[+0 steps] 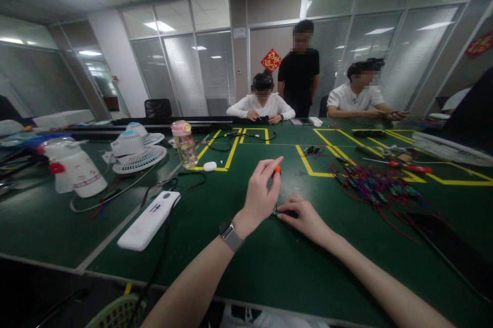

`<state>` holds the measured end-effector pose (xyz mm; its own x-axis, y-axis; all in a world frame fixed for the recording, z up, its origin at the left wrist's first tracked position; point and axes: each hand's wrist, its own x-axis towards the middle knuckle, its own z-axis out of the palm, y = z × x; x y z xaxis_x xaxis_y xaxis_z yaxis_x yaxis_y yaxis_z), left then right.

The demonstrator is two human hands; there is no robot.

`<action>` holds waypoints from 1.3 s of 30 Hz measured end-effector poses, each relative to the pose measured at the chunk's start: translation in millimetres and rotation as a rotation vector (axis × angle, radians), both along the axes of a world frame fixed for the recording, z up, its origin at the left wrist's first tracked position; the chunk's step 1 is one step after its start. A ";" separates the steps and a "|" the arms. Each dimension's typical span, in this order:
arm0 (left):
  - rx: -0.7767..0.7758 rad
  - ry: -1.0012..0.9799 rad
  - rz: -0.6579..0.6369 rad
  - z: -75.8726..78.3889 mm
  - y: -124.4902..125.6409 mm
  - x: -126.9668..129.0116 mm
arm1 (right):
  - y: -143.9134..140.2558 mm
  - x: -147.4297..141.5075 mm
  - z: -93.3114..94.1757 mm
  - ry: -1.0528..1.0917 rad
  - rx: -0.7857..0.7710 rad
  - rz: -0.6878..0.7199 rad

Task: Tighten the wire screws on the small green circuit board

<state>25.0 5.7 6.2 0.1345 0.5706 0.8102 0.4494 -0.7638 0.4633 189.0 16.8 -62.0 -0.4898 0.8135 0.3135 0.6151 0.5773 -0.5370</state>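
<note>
A: What sits closest?

B: A green basket (117, 312) at the near edge, below the counter (269, 266). Just past it, two forearms reach in; the left wrist wears a watch (231, 234).

A: And the hands?

B: The left hand (260, 192) is raised, its fingertips pinched on the orange handle of a small screwdriver (277, 170) that stands upright, tip down. The right hand (304, 217) lies low on the green surface, fingers pressed together on a small dark part (283, 212) right under the screwdriver. The part itself is too small to make out.

A: What lies around them?

B: To the left, a white power bank (149, 220) with a black cable. To the right, a heap of red and blue wires (370, 184), well apart from the hands.

A: Further out?

B: A pink-capped bottle (184, 144), two small white fans (134, 151) and a white jug (75, 166) on the left, with yellow tape lines (308, 164) across the middle. At the far side two people sit working with their own hands on the counter, and a third stands between them.
</note>
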 end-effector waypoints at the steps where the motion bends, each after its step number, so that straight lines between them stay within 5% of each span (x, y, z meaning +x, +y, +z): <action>1: -0.002 0.000 0.007 -0.3 0.3 -0.1 | 0.3 0.0 -0.2 0.002 -0.001 0.002; 6: 0.046 0.008 0.172 -2.1 1.0 -1.6 | 0.2 -0.5 0.5 0.003 -0.001 -0.006; 12: 0.028 0.007 0.022 -0.4 0.0 -1.6 | -0.6 0.3 0.4 0.010 0.001 -0.002; 17: 0.067 0.020 0.131 0.3 0.0 -2.3 | 0.4 0.6 -1.5 0.007 -0.002 -0.003; 22: 0.027 0.016 0.051 -0.1 0.4 -3.0 | 0.7 0.2 -1.0 0.006 -0.006 0.001; 28: 0.045 -0.005 0.133 -0.6 0.5 -2.1 | 1.1 0.3 -1.1 -0.009 -0.003 -0.005; 33: 0.010 0.007 0.027 0.7 -1.4 -2.1 | 0.3 0.3 -0.4 -0.005 -0.005 -0.006; 39: 0.037 0.015 0.125 -0.6 -0.9 -2.3 | -0.3 -0.1 0.8 -0.014 -0.005 -0.011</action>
<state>22.7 4.8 5.7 0.0767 0.5538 0.8291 0.5486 -0.7178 0.4287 188.9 16.5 -61.2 -0.4848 0.8205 0.3028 0.6288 0.5676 -0.5314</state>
